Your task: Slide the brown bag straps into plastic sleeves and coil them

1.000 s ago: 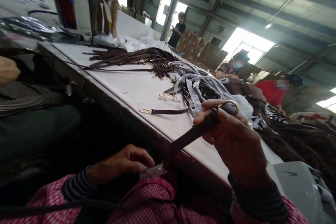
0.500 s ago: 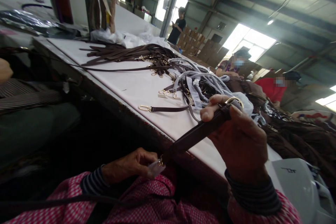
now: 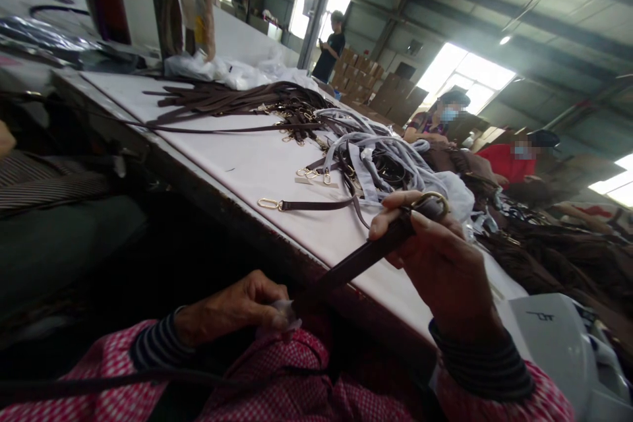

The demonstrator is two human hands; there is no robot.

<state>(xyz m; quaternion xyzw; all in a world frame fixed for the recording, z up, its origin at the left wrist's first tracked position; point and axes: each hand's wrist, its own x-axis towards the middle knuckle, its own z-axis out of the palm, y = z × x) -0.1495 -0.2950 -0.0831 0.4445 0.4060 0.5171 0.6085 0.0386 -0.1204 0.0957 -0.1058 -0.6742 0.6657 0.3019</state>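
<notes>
Clock centred on the held strap [image 3: 359,258]: it slanted over the front edge of the worktop [image 3: 232,151]. Right hand [image 3: 445,264] sat at 3, fingers pinching the strap's ring end. Left hand [image 3: 232,306] at 8-9, fingers pinching clear plastic [image 3: 291,314] at the low end. Loose strap [image 3: 319,206] lay at 10-11, strap pile [image 3: 227,95] farther out at 11. Grey-wrapped bundle [image 3: 383,142] at 12-1, near edge partly blocked by the right hand. Brown fabric heap [image 3: 558,257] at 3. White casing [image 3: 544,343] at 4, near the right forearm. Dark cord [image 3: 123,377] at 8 crossed the left sleeve [image 3: 119,353].
</notes>
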